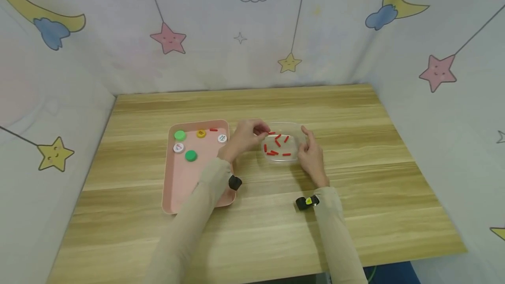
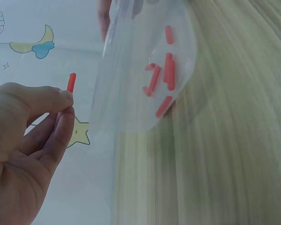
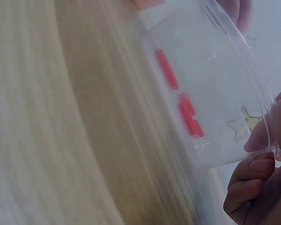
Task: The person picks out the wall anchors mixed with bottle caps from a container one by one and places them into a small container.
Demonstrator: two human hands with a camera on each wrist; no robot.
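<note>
Between the thumb and fingertips of my left hand (image 1: 245, 136) is a short thin red stick (image 2: 71, 83), its upper end showing in the left wrist view. That hand is over the left rim of a clear plastic container (image 1: 293, 144). Several similar red sticks (image 1: 286, 154) lie scattered on the container's bottom. At the container's right side, my right hand (image 1: 313, 157) grips the rim, thumb on one side of the wall and curled fingers on the other, as the right wrist view shows.
Left of the container is a pink tray (image 1: 180, 183), partly under my left forearm. It holds a light green cap (image 1: 179, 135), a green cap (image 1: 191, 155), a yellow disc (image 1: 201, 133), two white discs (image 1: 179, 147) and one red stick (image 1: 213, 129). Walls border the wooden table (image 1: 378, 214).
</note>
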